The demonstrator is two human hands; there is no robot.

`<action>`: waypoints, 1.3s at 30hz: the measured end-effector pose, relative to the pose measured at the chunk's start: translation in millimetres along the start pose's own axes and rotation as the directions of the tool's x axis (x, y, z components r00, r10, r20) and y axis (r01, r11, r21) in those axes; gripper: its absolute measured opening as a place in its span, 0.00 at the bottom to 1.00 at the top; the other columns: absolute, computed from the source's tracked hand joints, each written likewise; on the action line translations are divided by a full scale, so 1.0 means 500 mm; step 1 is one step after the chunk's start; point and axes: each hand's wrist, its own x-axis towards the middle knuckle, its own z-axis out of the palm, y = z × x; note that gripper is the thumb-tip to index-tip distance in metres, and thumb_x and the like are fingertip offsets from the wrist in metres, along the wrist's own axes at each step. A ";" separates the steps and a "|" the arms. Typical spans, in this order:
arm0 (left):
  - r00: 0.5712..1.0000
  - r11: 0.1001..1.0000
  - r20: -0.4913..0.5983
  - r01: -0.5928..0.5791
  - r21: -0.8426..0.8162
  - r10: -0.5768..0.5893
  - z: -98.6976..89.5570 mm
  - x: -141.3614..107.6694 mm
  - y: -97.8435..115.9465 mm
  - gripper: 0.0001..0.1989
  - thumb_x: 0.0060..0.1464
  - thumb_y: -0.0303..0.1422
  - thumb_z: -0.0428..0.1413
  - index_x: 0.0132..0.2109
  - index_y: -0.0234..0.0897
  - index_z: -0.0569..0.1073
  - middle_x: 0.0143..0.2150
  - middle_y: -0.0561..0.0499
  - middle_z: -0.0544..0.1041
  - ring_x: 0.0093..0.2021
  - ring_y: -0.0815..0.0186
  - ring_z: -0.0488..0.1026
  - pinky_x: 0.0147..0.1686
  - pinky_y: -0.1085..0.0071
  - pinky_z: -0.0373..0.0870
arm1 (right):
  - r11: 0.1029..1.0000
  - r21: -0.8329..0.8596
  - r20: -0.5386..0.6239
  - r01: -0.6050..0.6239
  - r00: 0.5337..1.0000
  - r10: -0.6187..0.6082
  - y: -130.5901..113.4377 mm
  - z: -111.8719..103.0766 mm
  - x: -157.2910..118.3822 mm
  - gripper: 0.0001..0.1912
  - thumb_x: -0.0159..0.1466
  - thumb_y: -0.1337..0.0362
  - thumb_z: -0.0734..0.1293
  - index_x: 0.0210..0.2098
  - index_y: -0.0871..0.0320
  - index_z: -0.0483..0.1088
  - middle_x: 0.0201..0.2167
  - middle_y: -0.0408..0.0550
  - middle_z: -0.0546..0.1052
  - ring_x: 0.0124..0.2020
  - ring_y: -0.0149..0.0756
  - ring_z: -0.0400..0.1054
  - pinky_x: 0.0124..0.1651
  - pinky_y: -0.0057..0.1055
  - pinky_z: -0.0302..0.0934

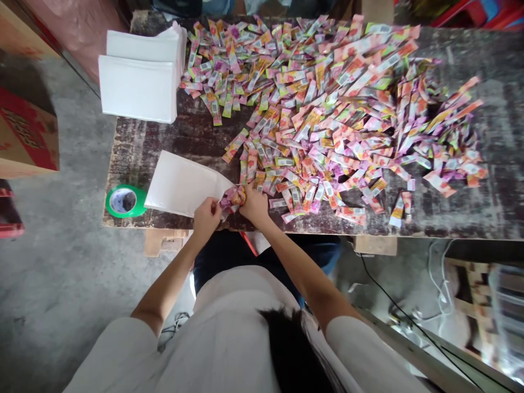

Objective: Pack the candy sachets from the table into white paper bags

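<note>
A flat white plastic bag [184, 183] lies on the table, its mouth towards my hands. My left hand [207, 218] pinches the near edge of that mouth. In my right hand [254, 206] is a bunch of small printed packets [234, 197], orange and purple at their ends, gripped at the bag's opening. How far the packets reach into the bag cannot be made out. Just beyond and to the right spreads a large heap of similar pink, orange and green stick packets [303, 109].
A stack of white bags [139, 87] lies at the table's far left. A green roll of tape [126, 201] sits near the left edge of the dark wooden table [491, 136]. Cardboard boxes [30, 131] stand on the floor at left; a black cable [393, 300] runs at right.
</note>
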 end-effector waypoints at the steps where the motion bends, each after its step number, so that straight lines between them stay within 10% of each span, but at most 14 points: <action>1: 1.000 1.000 -0.009 -0.001 0.001 0.001 0.004 -0.002 0.003 0.06 0.56 0.33 0.52 0.38 0.38 0.72 0.28 0.52 0.75 0.29 0.66 0.72 0.34 0.71 0.66 | 1.000 -0.010 0.009 -0.030 1.000 0.030 -0.006 -0.002 -0.001 0.28 0.56 0.66 0.66 0.57 0.61 0.61 0.45 0.57 0.76 0.46 0.48 0.71 0.49 0.41 0.58; 11: 0.997 0.999 0.075 -0.027 0.046 0.024 0.014 -0.003 -0.008 0.06 0.54 0.31 0.53 0.40 0.38 0.71 0.28 0.54 0.74 0.29 0.66 0.71 0.34 0.71 0.66 | 0.997 0.038 0.224 -0.071 0.973 0.061 0.010 -0.056 0.059 0.30 0.48 0.63 0.73 0.50 0.60 0.69 0.44 0.55 0.79 0.47 0.48 0.74 0.42 0.32 0.64; 19: 0.992 0.972 -0.062 0.094 -0.214 -0.109 0.034 -0.005 0.032 0.04 0.55 0.33 0.53 0.36 0.39 0.69 0.27 0.55 0.74 0.27 0.69 0.71 0.31 0.73 0.66 | 0.988 -0.031 -0.009 -0.150 0.989 0.149 -0.048 -0.014 0.005 0.27 0.56 0.59 0.70 0.51 0.65 0.63 0.41 0.61 0.77 0.44 0.49 0.73 0.49 0.42 0.60; 26: 0.991 0.982 -0.084 0.089 -0.168 -0.105 0.027 0.029 0.043 0.04 0.56 0.34 0.52 0.35 0.39 0.68 0.26 0.55 0.72 0.27 0.68 0.70 0.31 0.72 0.67 | 0.983 -0.169 -0.144 0.070 0.985 -0.095 -0.043 0.034 -0.046 0.15 0.68 0.69 0.55 0.52 0.62 0.63 0.45 0.62 0.74 0.46 0.47 0.68 0.47 0.40 0.57; 32: 0.992 0.981 0.038 -0.128 0.143 0.124 0.011 0.007 0.074 0.03 0.55 0.30 0.51 0.34 0.40 0.68 0.29 0.51 0.74 0.31 0.64 0.72 0.34 0.69 0.65 | 0.991 -0.137 -0.065 0.010 0.998 -0.019 -0.060 0.008 0.012 0.12 0.68 0.69 0.55 0.46 0.63 0.67 0.39 0.64 0.76 0.43 0.48 0.71 0.44 0.40 0.58; 39: 0.999 0.993 -0.042 0.014 0.121 -0.009 0.008 0.044 0.103 0.01 0.53 0.30 0.53 0.33 0.40 0.68 0.26 0.54 0.73 0.28 0.65 0.71 0.34 0.70 0.65 | 0.994 -0.084 -0.020 -0.070 0.997 0.068 -0.090 -0.004 0.021 0.17 0.68 0.73 0.50 0.49 0.68 0.66 0.42 0.69 0.76 0.45 0.50 0.71 0.44 0.40 0.58</action>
